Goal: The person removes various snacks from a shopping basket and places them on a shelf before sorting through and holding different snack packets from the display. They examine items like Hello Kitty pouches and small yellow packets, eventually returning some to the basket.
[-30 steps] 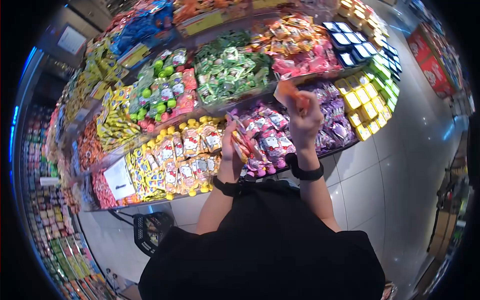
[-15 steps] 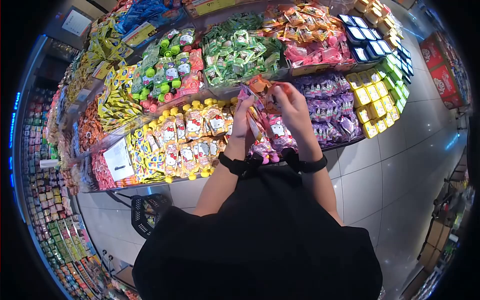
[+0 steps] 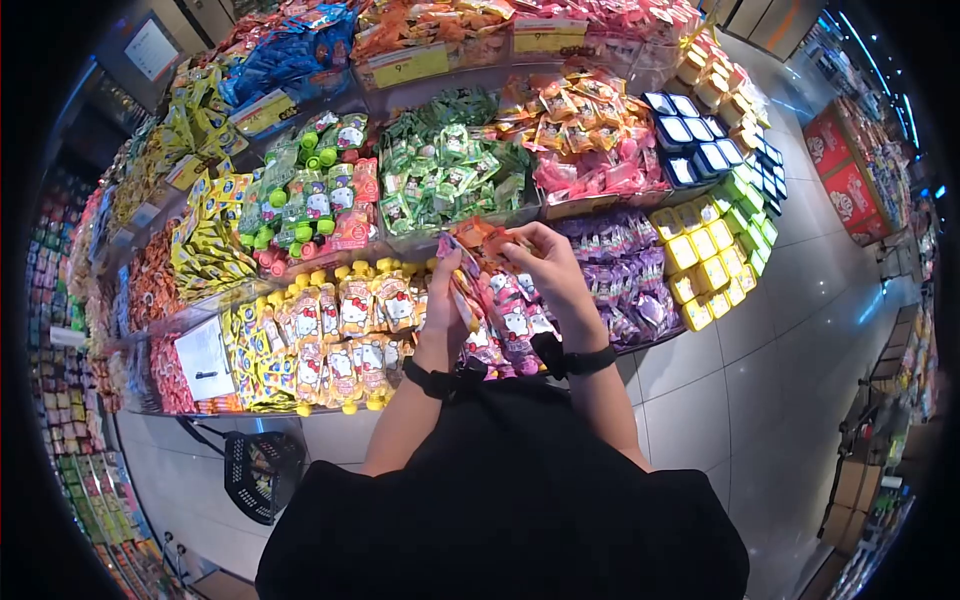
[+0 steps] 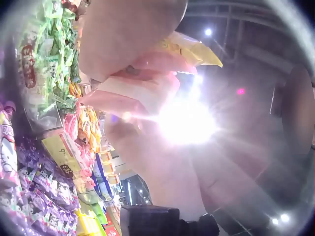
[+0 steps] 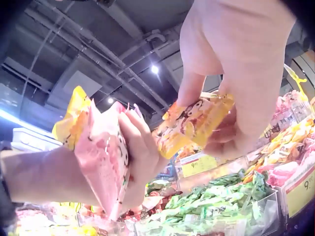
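Over the front of a candy display, my left hand (image 3: 440, 300) grips a small bunch of flat candy packets (image 3: 466, 296). In the right wrist view, a pink packet (image 5: 97, 160) and a yellow one (image 5: 75, 112) stick out from it. Close beside it, my right hand (image 3: 556, 268) pinches an orange candy packet (image 3: 508, 250) between thumb and fingers. That packet shows orange and yellow with a cartoon print in the right wrist view, its near end reaching the left hand's fingers. Glare washes out much of the left wrist view.
Below the hands lie pink pouches (image 3: 518, 322), with yellow-capped pouches (image 3: 355, 305) to the left and purple packets (image 3: 625, 285) to the right. Green packets (image 3: 450, 180) and orange packets (image 3: 575, 110) fill bins behind. A black basket (image 3: 262, 475) stands on the floor, left.
My right hand has brought the orange packet from out to the right in to the left hand's bunch. The left hand keeps its grip; the head view has shifted slightly.
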Demonstrator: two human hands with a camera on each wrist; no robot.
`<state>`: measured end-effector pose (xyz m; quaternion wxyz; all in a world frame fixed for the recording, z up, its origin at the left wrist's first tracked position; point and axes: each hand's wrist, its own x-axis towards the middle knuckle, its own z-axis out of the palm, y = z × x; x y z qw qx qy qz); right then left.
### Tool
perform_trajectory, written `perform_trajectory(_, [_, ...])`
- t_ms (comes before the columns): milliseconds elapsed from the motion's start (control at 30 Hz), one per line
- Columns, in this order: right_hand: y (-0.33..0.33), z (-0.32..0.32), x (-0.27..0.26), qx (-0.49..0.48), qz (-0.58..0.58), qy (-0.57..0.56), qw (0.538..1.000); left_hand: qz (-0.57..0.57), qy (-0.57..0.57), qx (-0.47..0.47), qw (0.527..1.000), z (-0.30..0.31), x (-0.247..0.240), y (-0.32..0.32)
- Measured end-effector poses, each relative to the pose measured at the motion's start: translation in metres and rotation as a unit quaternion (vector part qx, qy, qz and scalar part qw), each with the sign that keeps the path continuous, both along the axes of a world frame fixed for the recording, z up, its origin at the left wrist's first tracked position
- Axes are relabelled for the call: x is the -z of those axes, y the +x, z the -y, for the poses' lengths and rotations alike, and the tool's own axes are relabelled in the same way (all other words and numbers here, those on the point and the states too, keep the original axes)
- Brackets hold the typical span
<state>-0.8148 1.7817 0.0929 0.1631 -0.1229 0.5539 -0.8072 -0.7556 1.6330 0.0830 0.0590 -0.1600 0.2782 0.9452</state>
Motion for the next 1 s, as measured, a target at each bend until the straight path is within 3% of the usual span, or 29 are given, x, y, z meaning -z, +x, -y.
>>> perform_trajectory(100, [-0.009,0.008,0.01,0.023,0.011,0.042,0.999,-0.025,-0.009,0.005,1.0,0.001,0.008,-0.004])
perform_trajectory(167, [-0.016,0.009,0.013,0.077,-0.045,0.125,0.988,-0.027,-0.033,0.019,0.999,0.004,0.012,-0.006])
perform_trajectory(333, [-0.025,0.007,0.011,0.085,-0.022,0.095,0.992,-0.027,-0.103,-0.038,0.994,0.003,0.036,-0.016])
perform_trajectory(467, [-0.041,-0.003,0.014,0.118,0.029,0.013,0.993,-0.009,-0.095,-0.075,0.993,0.005,0.027,-0.016])
perform_trajectory(500, [-0.049,-0.008,0.012,0.14,0.018,-0.013,0.99,-0.053,-0.056,-0.032,0.997,0.011,0.02,-0.014])
perform_trajectory(533, [-0.063,-0.015,0.011,0.17,0.008,-0.008,0.985,-0.095,-0.018,0.014,0.995,0.016,0.01,-0.012])
perform_trajectory(567, [-0.085,-0.02,0.012,0.195,0.009,-0.038,0.98,-0.099,-0.004,-0.011,0.995,0.017,0.0,-0.01])
perform_trajectory(600, [-0.113,-0.032,0.004,0.197,-0.04,0.011,0.979,-0.104,0.002,-0.025,0.994,0.02,-0.004,-0.011])
perform_trajectory(667, [-0.159,-0.036,-0.042,0.228,-0.019,-0.015,0.973,-0.109,-0.012,-0.033,0.993,0.027,-0.005,-0.012])
perform_trajectory(700, [-0.216,-0.045,-0.026,0.277,-0.068,0.054,0.957,-0.105,-0.031,-0.027,0.994,0.029,-0.002,-0.011])
perform_trajectory(733, [-0.241,-0.049,-0.031,0.269,-0.011,0.085,0.959,-0.105,-0.029,-0.027,0.994,0.028,-0.002,-0.009])
perform_trajectory(767, [-0.281,-0.067,-0.013,0.273,-0.013,0.349,0.896,-0.096,-0.029,-0.033,0.994,0.028,-0.002,-0.01])
perform_trajectory(800, [-0.271,-0.067,-0.021,0.273,-0.013,0.349,0.896,-0.086,-0.031,-0.037,0.995,0.029,-0.003,-0.01])
perform_trajectory(867, [-0.231,-0.062,-0.047,0.326,-0.161,0.466,0.807,-0.063,-0.033,-0.045,0.996,0.031,0.002,-0.006])
perform_trajectory(900, [-0.215,-0.068,-0.044,0.322,-0.223,0.462,0.796,-0.079,-0.041,-0.038,0.995,0.035,0.008,-0.005])
perform_trajectory(933, [-0.189,-0.072,-0.051,0.292,-0.293,0.397,0.819,-0.09,-0.046,-0.032,0.994,0.036,0.013,-0.003])
perform_trajectory(1000, [-0.143,-0.092,-0.06,0.206,-0.221,0.308,0.902,-0.056,-0.035,-0.036,0.997,0.035,0.017,-0.001])
